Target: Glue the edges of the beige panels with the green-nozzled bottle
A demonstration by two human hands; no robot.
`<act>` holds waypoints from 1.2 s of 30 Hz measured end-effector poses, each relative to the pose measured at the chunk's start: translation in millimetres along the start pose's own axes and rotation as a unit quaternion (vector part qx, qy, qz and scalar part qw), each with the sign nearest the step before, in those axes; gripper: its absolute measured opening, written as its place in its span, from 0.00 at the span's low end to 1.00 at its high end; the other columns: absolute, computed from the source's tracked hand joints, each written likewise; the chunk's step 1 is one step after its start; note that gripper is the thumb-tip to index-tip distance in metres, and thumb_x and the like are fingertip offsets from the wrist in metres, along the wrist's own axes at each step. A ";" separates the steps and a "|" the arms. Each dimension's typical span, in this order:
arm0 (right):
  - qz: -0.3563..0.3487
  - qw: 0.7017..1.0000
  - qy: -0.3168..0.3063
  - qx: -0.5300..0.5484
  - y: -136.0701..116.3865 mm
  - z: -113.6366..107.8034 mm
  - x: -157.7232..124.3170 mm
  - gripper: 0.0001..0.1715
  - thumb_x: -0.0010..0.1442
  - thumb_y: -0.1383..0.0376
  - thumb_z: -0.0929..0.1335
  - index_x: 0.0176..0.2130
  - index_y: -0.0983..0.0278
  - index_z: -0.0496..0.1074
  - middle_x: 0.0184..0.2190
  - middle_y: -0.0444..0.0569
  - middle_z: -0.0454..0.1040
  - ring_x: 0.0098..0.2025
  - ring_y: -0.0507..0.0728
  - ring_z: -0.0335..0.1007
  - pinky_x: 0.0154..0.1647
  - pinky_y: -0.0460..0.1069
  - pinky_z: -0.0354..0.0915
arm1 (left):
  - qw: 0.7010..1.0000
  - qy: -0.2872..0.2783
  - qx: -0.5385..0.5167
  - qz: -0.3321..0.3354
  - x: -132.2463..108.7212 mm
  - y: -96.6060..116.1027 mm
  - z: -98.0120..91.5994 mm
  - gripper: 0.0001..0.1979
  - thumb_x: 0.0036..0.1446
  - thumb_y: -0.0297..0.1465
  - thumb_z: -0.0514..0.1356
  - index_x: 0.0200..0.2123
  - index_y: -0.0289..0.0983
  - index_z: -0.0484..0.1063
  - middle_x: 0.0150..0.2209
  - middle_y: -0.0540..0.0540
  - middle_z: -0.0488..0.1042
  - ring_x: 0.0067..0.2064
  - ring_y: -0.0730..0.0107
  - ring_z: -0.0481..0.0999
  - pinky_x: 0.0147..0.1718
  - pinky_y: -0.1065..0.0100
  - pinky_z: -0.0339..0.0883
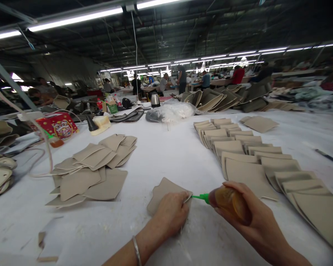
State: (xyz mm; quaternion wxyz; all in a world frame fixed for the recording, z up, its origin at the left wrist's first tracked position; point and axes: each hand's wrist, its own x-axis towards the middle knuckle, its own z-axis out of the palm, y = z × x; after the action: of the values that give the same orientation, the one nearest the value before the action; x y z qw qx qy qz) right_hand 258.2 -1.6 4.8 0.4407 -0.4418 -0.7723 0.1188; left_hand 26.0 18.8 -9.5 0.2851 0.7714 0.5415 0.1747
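My left hand (173, 212) is closed on the right side of a beige leather-like piece (162, 190), pinching its edge near the corner. Wrapped round an amber glue bottle (230, 204) is my right hand (255, 216). The bottle lies tilted on its side, and its thin green nozzle (200, 197) points left, its tip at the edge of the piece by my left fingertips. On the left rests a loose pile of similar beige pieces (80, 183). Overlapping rows of folded beige pieces (244, 173) stretch along the table to the right.
The white table (166, 155) carries a clear plastic bag (174, 111), a red patterned box (58, 125) and a second green-tipped bottle (55, 141). A pale cord (48, 147) hangs at the left. A dark thin tool (330, 157) lies far right. People work in the background.
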 end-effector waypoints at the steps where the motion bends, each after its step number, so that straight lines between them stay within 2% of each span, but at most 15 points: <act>1: -0.001 1.000 0.005 -0.002 0.5 0.2 0.2 0.20 0.66 0.55 0.68 0.54 0.55 0.62 0.48 0.44 0.65 0.44 0.62 0.66 0.43 0.52 0.62 | 1.000 0.003 0.008 -0.002 -0.1 -0.1 0.7 0.15 0.56 0.24 0.51 0.41 0.38 0.74 0.39 0.44 0.77 0.44 0.57 0.74 0.45 0.67 0.65; 9: 0.013 1.000 0.005 0.020 6.2 -1.0 -1.9 0.21 0.66 0.54 0.69 0.55 0.56 0.62 0.49 0.44 0.65 0.43 0.62 0.67 0.42 0.52 0.62 | 0.999 0.008 0.054 0.000 -2.2 2.6 2.0 0.14 0.56 0.25 0.52 0.42 0.40 0.73 0.38 0.46 0.77 0.41 0.56 0.75 0.41 0.66 0.66; 14: 0.033 0.999 0.037 0.023 10.8 -0.4 -3.0 0.21 0.67 0.51 0.69 0.54 0.56 0.63 0.46 0.45 0.66 0.41 0.64 0.67 0.40 0.54 0.62 | 0.999 0.011 0.053 0.001 -1.8 2.8 1.5 0.15 0.55 0.25 0.51 0.41 0.40 0.74 0.35 0.46 0.77 0.39 0.57 0.75 0.39 0.67 0.66; 23: 0.068 0.996 0.031 0.048 19.1 0.5 -7.5 0.23 0.65 0.51 0.70 0.54 0.57 0.63 0.44 0.44 0.67 0.39 0.63 0.67 0.38 0.52 0.62 | 0.999 0.005 0.032 0.005 -1.5 2.2 1.3 0.18 0.56 0.25 0.52 0.46 0.41 0.73 0.40 0.46 0.77 0.42 0.58 0.75 0.43 0.67 0.66; 28: 0.043 0.997 0.043 0.039 20.1 0.8 -10.2 0.21 0.66 0.52 0.69 0.54 0.56 0.63 0.46 0.44 0.66 0.42 0.63 0.66 0.42 0.51 0.61 | 1.000 0.011 0.022 0.011 -1.7 -1.1 2.2 0.16 0.55 0.25 0.52 0.44 0.41 0.74 0.38 0.47 0.77 0.39 0.59 0.76 0.40 0.67 0.67; 32: 0.052 0.997 0.038 0.045 20.3 0.6 -13.2 0.22 0.65 0.53 0.70 0.54 0.56 0.63 0.46 0.43 0.66 0.42 0.61 0.66 0.42 0.49 0.61 | 0.999 0.024 0.012 0.028 -1.8 -3.1 3.5 0.19 0.54 0.26 0.52 0.47 0.43 0.74 0.38 0.49 0.78 0.37 0.60 0.76 0.37 0.67 0.67; 36: 0.047 0.996 0.057 0.044 20.8 0.2 -14.0 0.21 0.66 0.54 0.70 0.54 0.57 0.63 0.46 0.43 0.66 0.41 0.62 0.66 0.41 0.49 0.62 | 0.999 0.014 0.019 0.022 -2.4 -1.2 2.1 0.18 0.55 0.26 0.52 0.47 0.42 0.74 0.38 0.48 0.77 0.38 0.60 0.75 0.39 0.68 0.67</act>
State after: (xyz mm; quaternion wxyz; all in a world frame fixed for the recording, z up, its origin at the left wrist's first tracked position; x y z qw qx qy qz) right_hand 273.1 -0.5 -15.3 0.4972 -0.4643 -0.7180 0.1476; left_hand 25.5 16.3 -11.7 0.2587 0.7858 0.5318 0.1809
